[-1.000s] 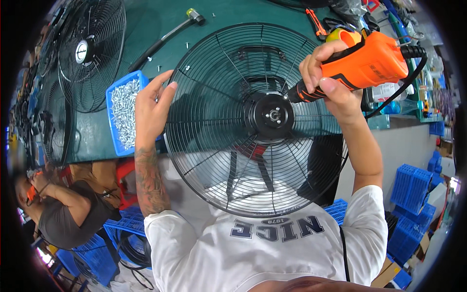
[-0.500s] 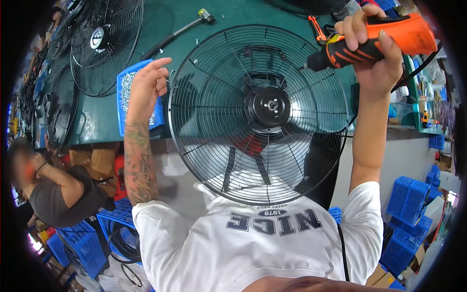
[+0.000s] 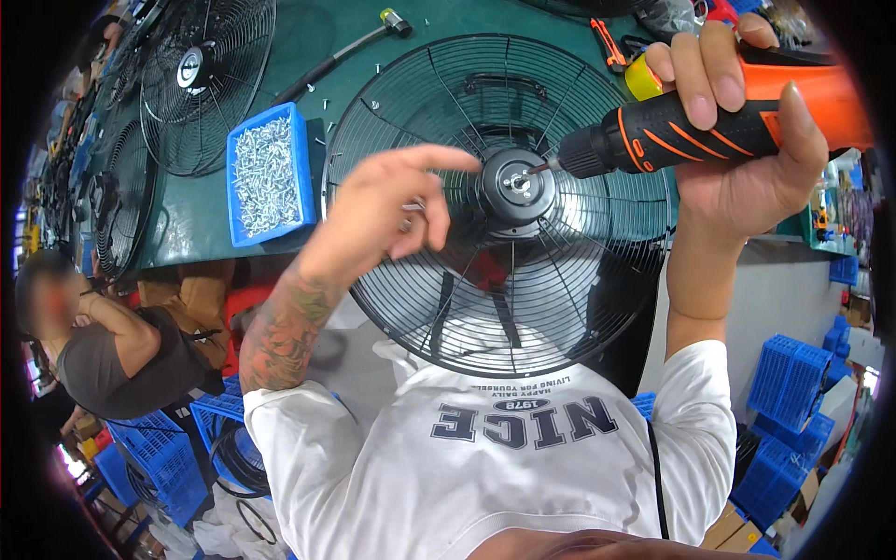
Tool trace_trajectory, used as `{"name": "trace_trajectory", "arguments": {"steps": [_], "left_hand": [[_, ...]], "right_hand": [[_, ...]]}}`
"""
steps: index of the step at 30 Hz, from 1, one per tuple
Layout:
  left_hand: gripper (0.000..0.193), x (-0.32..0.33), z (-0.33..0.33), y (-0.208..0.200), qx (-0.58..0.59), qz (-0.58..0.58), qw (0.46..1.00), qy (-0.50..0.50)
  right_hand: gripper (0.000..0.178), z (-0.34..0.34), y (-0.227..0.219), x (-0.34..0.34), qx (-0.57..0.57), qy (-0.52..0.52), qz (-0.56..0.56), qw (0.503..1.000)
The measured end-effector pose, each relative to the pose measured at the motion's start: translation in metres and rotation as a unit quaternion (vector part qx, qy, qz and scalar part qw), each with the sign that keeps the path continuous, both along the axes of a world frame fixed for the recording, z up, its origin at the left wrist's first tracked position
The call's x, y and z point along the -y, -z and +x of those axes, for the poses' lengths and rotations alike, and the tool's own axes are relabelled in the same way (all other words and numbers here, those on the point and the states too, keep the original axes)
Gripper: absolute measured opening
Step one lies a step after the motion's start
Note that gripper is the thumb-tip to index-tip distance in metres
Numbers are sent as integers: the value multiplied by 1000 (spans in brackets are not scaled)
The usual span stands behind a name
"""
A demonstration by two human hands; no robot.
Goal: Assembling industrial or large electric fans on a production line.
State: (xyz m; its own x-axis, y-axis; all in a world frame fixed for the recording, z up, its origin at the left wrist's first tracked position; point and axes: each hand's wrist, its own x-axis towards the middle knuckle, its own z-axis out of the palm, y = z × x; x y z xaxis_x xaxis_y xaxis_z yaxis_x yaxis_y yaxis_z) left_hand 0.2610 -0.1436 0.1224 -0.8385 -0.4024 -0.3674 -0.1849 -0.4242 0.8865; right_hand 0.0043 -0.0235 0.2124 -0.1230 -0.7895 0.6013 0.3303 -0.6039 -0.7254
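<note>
A round black wire fan guard (image 3: 411, 322) lies before me, overhanging the table's near edge, with a black motor hub (image 3: 516, 187) at its centre. Wrapped round an orange and black power screwdriver (image 3: 691, 131) is my right hand (image 3: 747, 159); the tool's bit points left, its tip at the hub's face. Over the left half of the guard is my left hand (image 3: 387, 205), somewhat blurred. Its index finger stretches toward the hub, while the other fingers curl round silvery screws (image 3: 411, 213). Close to that wrist stands a blue tray (image 3: 301, 168) full of screws.
On the green table (image 3: 191, 224) are a mallet (image 3: 345, 56), loose screws and orange-handled pliers (image 3: 609, 45). Another fan (image 3: 210, 121) lies at the far left. A person (image 3: 121, 350) sits at the left; blue crates (image 3: 789, 383) are stacked at the right.
My left hand has moved from the screw tray rightward over the guard, with screws in its fingers. The power screwdriver has come down and left, its bit now at the hub.
</note>
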Motion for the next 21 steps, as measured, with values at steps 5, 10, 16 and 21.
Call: {"name": "trace_trajectory", "arguments": {"steps": [5, 10, 16, 21], "left_hand": [[29, -21, -16, 9, 2, -13, 990, 140], [22, -25, -21, 12, 16, 12, 993, 120], [23, -36, -14, 6, 2, -108, 985, 134], [17, -49, -6, 6, -66, -447, 888, 86]], "right_hand": [[44, 29, 12, 4, 78, 71, 7, 994], [41, 12, 25, -1, 55, 34, 33, 997], [42, 28, 20, -9, 119, 117, 34, 985], [41, 31, 4, -28, 13, -33, 9, 999]]}}
